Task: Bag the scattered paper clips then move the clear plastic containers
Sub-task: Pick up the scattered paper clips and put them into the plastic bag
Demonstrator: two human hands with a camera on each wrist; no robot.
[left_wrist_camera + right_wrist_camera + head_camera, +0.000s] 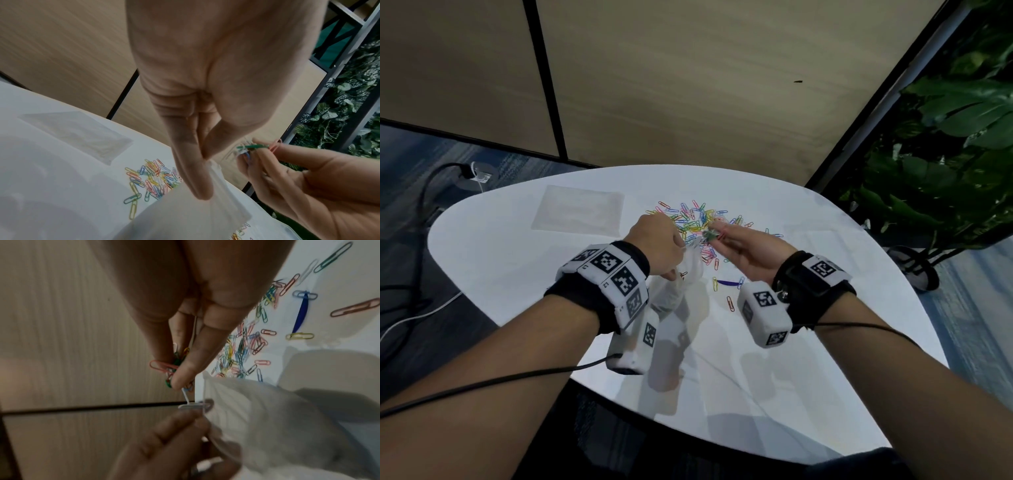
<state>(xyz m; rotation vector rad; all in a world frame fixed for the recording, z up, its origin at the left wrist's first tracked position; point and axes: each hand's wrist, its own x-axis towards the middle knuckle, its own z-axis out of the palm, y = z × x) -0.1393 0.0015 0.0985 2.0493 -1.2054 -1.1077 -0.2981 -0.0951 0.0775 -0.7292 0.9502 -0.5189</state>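
Observation:
Coloured paper clips (695, 219) lie in a loose heap on the white table (517, 267), with a few strays nearer me. My left hand (659, 245) pinches the rim of a clear plastic bag (676, 287) between thumb and fingers (205, 155) and holds it above the table. My right hand (736, 243) pinches a small bunch of paper clips (172, 368) right beside the bag's mouth (205, 402). The bag (195, 216) hangs below my left hand. The heap (152, 178) lies just behind it.
A second flat clear bag (578, 212) lies at the table's far left. A blue strip (726, 283) lies among stray clips near my right wrist. A leafy plant (945, 154) stands to the right, cables (421, 212) run on the floor at left, and wood panels stand behind.

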